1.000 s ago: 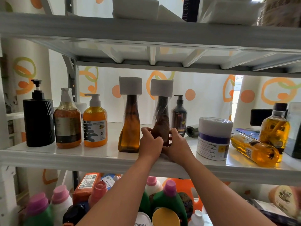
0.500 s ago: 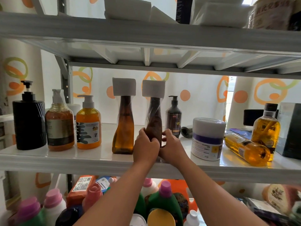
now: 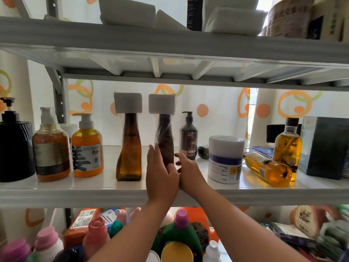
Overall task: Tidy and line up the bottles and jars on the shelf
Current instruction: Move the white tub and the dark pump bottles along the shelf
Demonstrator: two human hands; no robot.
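Hands [image 3: 161, 178] [image 3: 189, 173] flank the upright brown bottle [image 3: 165, 140].
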